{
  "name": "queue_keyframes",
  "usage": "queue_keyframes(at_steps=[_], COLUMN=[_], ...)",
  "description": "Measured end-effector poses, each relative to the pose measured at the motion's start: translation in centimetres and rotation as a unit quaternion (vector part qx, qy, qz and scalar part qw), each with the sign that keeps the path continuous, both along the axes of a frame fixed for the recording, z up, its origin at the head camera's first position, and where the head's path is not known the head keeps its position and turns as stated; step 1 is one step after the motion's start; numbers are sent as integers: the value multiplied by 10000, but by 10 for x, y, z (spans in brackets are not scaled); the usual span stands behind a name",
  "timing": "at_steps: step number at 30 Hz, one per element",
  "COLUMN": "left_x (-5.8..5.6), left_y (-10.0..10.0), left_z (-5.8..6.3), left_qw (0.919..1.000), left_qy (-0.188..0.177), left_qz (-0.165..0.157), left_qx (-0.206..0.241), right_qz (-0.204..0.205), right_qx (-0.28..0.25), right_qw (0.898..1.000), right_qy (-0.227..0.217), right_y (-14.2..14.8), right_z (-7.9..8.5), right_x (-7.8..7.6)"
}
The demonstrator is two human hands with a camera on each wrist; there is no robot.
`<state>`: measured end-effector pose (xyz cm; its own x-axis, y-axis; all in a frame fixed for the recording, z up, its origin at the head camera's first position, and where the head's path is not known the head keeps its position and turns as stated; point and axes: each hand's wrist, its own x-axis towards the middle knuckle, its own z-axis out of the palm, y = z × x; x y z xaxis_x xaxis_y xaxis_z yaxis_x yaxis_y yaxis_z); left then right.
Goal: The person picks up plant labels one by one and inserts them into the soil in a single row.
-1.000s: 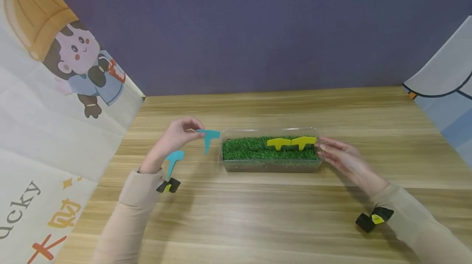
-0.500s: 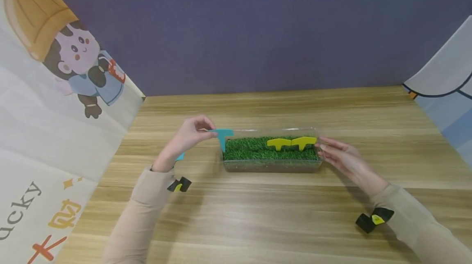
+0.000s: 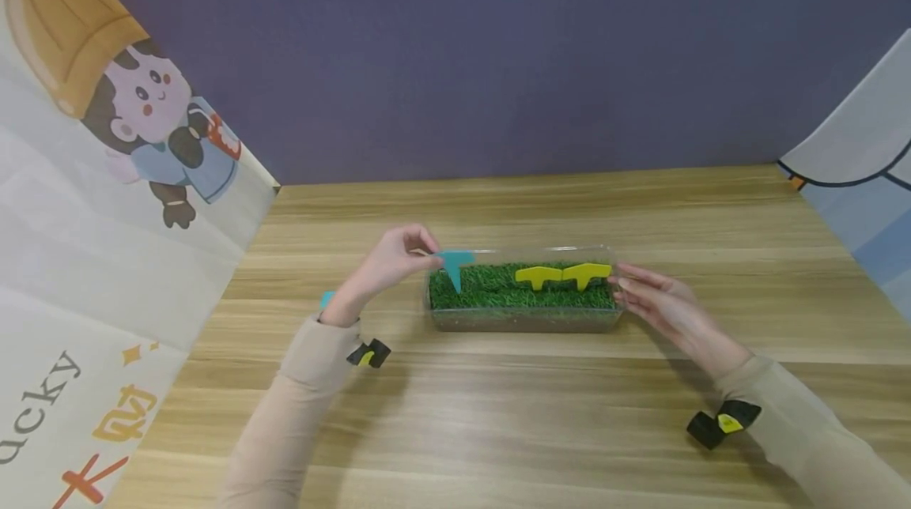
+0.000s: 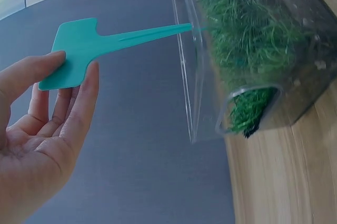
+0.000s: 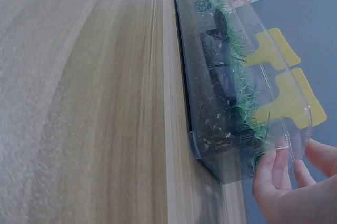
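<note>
My left hand [image 3: 391, 265] pinches the head of a teal T-shaped plant label [image 4: 79, 50] between thumb and fingers. The label's pointed stem slants down over the left end of the green grass [image 3: 491, 288]. This grass fills a long clear plastic planter box [image 3: 527, 324]. At the box's right end, my right hand [image 3: 669, 310] holds the end wall, thumb near the rim and fingers lower down in the right wrist view. A yellow plant label [image 3: 538, 277] and a second yellow label [image 3: 587, 273] stand side by side in the grass, towards the right.
Another teal label [image 3: 327, 299] lies on the wooden table [image 3: 512, 406], mostly hidden behind my left wrist. A dark purple-blue panel [image 3: 498, 58] rises at the back. On the left is a white printed sheet [image 3: 64, 240] with a cartoon figure.
My left hand has moved right, bringing the teal label from beside the box to over the grass at its left end. The right hand and the box have stayed put.
</note>
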<state>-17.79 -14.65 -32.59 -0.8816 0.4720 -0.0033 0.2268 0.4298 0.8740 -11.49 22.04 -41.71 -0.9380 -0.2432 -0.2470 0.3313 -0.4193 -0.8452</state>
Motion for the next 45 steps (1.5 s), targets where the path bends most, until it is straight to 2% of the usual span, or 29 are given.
queue_keyframes(at_steps=[9, 18, 27, 45], left_x=[-3, -7, -8, -8], left_y=[14, 27, 35, 44], left_z=[-1, -8, -10, -16], left_qw=[9998, 9989, 9982, 9976], left_qy=[31, -23, -74, 145], left_qz=[-192, -441, -568, -630], left_qx=[-101, -127, -153, -244], right_qz=[-25, -6, 14, -51], right_qx=[0, 1, 65, -6], right_qw=[9999, 10000, 10000, 10000], right_qy=[-105, -47, -63, -51], right_y=[0, 0, 1, -1], right_z=[2, 2, 2, 2], right_x=[0, 1, 1, 1])
